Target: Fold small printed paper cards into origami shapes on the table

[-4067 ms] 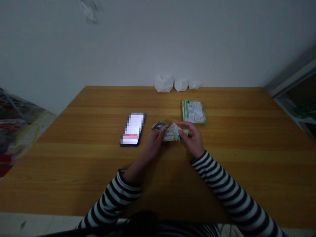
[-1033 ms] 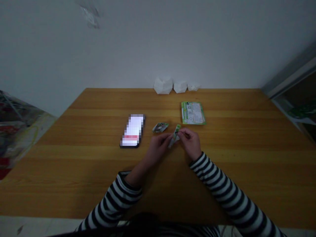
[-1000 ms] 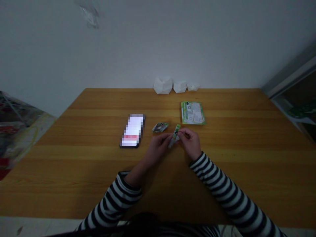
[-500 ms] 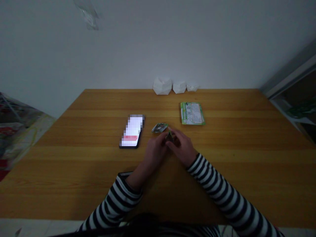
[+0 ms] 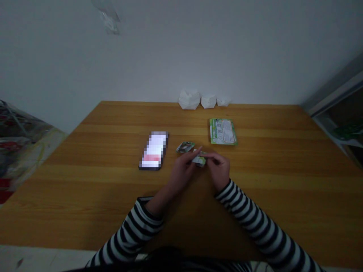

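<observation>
The fingers of the left hand (image 5: 182, 169) are closed narrowly around a small paper piece (image 5: 200, 160), green and white, which is held in front of the person, just over the tabletop (image 5: 272, 151). The fingers of the right hand (image 5: 219, 168) are also near together, and their tips touch the right edge of this same piece. The picture is rather dark here, so I cannot tell if the right fingers really pinch the paper or only press on it.

As I judge it, the work on this piece is partly done: it is already small and seems to be folded, but both hands are on it and it is not yet set down. How many folds it has, I cannot see.

Just beyond the left fingers lies a folded packet (image 5: 185, 147), resting by itself on the wood, with a greyish side showing; no hand holds it. Farther away and to the right, a flat packet (image 5: 223, 131) with green border and printed text lies untouched, and to my eye it is not folded.

To the left of the hands, well apart from them, is a phone (image 5: 154, 150) with a bright, blurred screen. At the far edge, close to the wall (image 5: 241, 49), three white paper shapes stand in a row, the large one (image 5: 189, 100) at the left, the middle one (image 5: 208, 101), and the smallest one (image 5: 224, 102) at the right.
</observation>
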`<state>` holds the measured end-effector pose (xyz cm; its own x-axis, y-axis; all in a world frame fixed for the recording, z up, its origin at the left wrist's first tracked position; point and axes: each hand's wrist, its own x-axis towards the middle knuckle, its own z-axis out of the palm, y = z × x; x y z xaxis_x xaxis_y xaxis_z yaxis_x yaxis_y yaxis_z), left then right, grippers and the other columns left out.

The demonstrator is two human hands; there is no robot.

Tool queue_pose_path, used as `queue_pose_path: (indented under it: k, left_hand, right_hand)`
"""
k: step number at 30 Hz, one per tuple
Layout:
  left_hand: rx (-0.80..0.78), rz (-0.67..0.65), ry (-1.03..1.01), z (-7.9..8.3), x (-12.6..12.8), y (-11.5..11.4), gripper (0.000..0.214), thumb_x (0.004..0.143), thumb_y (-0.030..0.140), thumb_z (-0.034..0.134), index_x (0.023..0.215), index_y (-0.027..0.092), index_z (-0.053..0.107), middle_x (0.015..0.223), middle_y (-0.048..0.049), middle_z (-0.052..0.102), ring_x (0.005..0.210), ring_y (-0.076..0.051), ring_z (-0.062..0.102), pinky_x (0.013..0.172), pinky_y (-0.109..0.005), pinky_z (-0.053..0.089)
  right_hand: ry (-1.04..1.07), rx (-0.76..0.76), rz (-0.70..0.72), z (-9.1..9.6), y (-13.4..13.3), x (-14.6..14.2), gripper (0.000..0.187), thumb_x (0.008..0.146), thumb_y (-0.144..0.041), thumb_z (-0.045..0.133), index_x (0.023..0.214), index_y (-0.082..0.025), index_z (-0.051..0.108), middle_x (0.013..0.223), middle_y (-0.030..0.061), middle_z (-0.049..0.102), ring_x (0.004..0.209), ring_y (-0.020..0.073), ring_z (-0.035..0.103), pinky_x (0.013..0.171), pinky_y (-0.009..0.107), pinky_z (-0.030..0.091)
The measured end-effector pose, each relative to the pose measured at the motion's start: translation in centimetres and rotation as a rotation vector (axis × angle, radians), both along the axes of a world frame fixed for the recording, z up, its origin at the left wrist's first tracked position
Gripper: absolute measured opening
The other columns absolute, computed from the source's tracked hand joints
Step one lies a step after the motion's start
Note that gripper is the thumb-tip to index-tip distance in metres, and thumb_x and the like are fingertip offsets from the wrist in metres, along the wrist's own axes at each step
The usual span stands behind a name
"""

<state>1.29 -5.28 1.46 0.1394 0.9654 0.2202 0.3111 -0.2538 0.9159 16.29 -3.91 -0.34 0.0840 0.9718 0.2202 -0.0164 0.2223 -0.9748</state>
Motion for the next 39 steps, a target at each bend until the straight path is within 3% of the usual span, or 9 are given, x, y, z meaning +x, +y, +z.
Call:
queue_pose_path:
  k: [4, 7, 14, 17, 22, 29, 32, 36, 39]
  left_hand:
    - [-0.172, -0.094, -0.188, 0.5, 0.0, 0.0, 0.054, 0.086, 0.026, 0.068, 0.139, 0.02, 0.057, 0.14, -0.0131, 0.061, 0.124, -0.025, 0.061, 0.106, -0.044, 0.048]
    - [-0.208, -0.07, -0.22, 1.1, -0.4, 0.1, 0.048, 0.09, 0.032, 0.064, 0.137, 0.022, 0.06, 0.145, -0.0107, 0.058, 0.134, -0.025, 0.054, 0.114, -0.045, 0.04]
    - [0.009, -0.031, -0.116, 1.0, -0.8, 0.8, 0.038, 0.097, 0.031, 0.052, 0.132, 0.021, 0.064, 0.13, -0.0108, 0.067, 0.12, -0.022, 0.062, 0.108, -0.042, 0.045]
    - [0.078, -0.024, -0.078, 0.9, -0.9, 0.9, 0.036, 0.098, 0.026, 0.05, 0.13, 0.021, 0.065, 0.126, -0.0106, 0.069, 0.117, -0.021, 0.063, 0.105, -0.04, 0.046]
    - [0.099, -0.076, -0.005, 0.9, -1.1, 0.7, 0.033, 0.097, 0.02, 0.048, 0.125, 0.021, 0.065, 0.126, -0.0097, 0.069, 0.118, -0.022, 0.063, 0.105, -0.041, 0.046]
    - [0.005, 0.016, 0.104, 0.4, -1.2, 0.9, 0.013, 0.09, 0.027, 0.062, 0.101, 0.019, 0.063, 0.089, -0.0046, 0.069, 0.079, -0.017, 0.066, 0.069, -0.027, 0.052]
    - [-0.063, 0.023, -0.062, 0.2, -0.9, 0.9, 0.017, 0.087, 0.029, 0.066, 0.097, 0.019, 0.057, 0.094, -0.0057, 0.07, 0.086, -0.018, 0.068, 0.074, -0.028, 0.054]
    - [-0.257, 0.073, -0.442, -0.2, -0.4, 1.0, 0.048, 0.074, 0.027, 0.08, 0.106, 0.021, 0.044, 0.098, -0.0057, 0.072, 0.09, -0.018, 0.072, 0.079, -0.031, 0.057]
    - [-0.325, 0.098, -0.525, -0.5, -0.2, 1.1, 0.058, 0.063, 0.025, 0.088, 0.103, 0.02, 0.046, 0.096, -0.0055, 0.073, 0.087, -0.018, 0.073, 0.08, -0.032, 0.058]
  right_hand:
    - [0.043, -0.059, 0.043, 0.0, 0.7, 0.7, 0.02, 0.081, -0.022, 0.06, 0.08, -0.025, 0.079, 0.084, 0.0029, 0.079, 0.084, 0.0207, 0.072, 0.081, 0.035, 0.056]
    - [0.143, -0.132, 0.174, -0.1, 0.9, 0.9, 0.019, 0.086, -0.03, 0.062, 0.092, -0.026, 0.079, 0.1, 0.0039, 0.079, 0.1, 0.0224, 0.071, 0.094, 0.039, 0.053]
    - [0.3, -0.232, 0.356, -0.4, 1.0, 0.6, 0.025, 0.075, -0.032, 0.08, 0.1, -0.029, 0.078, 0.108, 0.0021, 0.077, 0.102, 0.0199, 0.07, 0.097, 0.038, 0.053]
    - [0.329, -0.252, 0.336, -0.6, 1.1, 0.6, 0.021, 0.08, -0.036, 0.076, 0.099, -0.027, 0.079, 0.11, 0.004, 0.077, 0.105, 0.0207, 0.07, 0.099, 0.04, 0.053]
    - [0.276, -0.256, 0.25, -1.0, 1.4, 0.9, 0.023, 0.069, -0.032, 0.084, 0.09, -0.024, 0.079, 0.093, 0.0036, 0.08, 0.088, 0.02, 0.073, 0.088, 0.039, 0.058]
    - [0.271, -0.297, 0.196, -0.4, 1.4, 1.2, 0.024, 0.068, -0.031, 0.085, 0.088, -0.023, 0.077, 0.09, 0.0046, 0.08, 0.08, 0.0206, 0.074, 0.071, 0.034, 0.061]
    - [0.249, -0.257, 0.227, -0.1, 1.3, 1.0, 0.027, 0.071, -0.033, 0.083, 0.095, -0.024, 0.078, 0.099, 0.0053, 0.08, 0.091, 0.0231, 0.075, 0.085, 0.04, 0.061]
    - [0.235, -0.214, 0.271, 0.1, 0.9, 0.5, 0.031, 0.078, -0.035, 0.078, 0.108, -0.027, 0.077, 0.112, 0.0047, 0.078, 0.105, 0.0239, 0.073, 0.1, 0.045, 0.055]
    - [0.213, -0.176, 0.288, 0.2, 0.7, 0.2, 0.033, 0.082, -0.036, 0.075, 0.114, -0.029, 0.075, 0.121, 0.0039, 0.074, 0.113, 0.0236, 0.07, 0.105, 0.046, 0.052]
